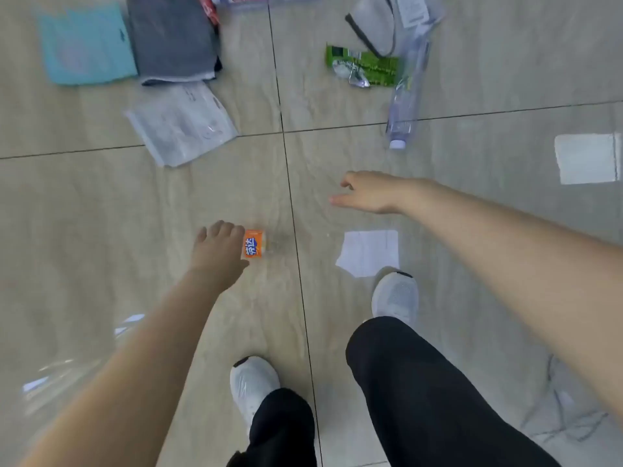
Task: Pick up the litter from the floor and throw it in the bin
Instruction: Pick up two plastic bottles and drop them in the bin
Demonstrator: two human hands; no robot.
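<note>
My left hand (219, 246) is curled around the left end of a small orange-labelled package (253, 243), held above the tiled floor; a faint clear part blurs off its right end. My right hand (367, 193) reaches forward with its fingers spread and nothing in them. Litter lies ahead: a white paper scrap (369, 252) by my right shoe, a clear plastic bottle (404, 106), a green wrapper (364, 64) and a clear flat plastic bag (182, 123). No bin is in view.
A teal cloth (86, 45), a grey folded cloth (172, 35) and a grey pouch (374, 21) lie at the far edge. Shiny clear plastic (67, 365) shows at lower left. My white shoes (253, 385) stand on the tiles.
</note>
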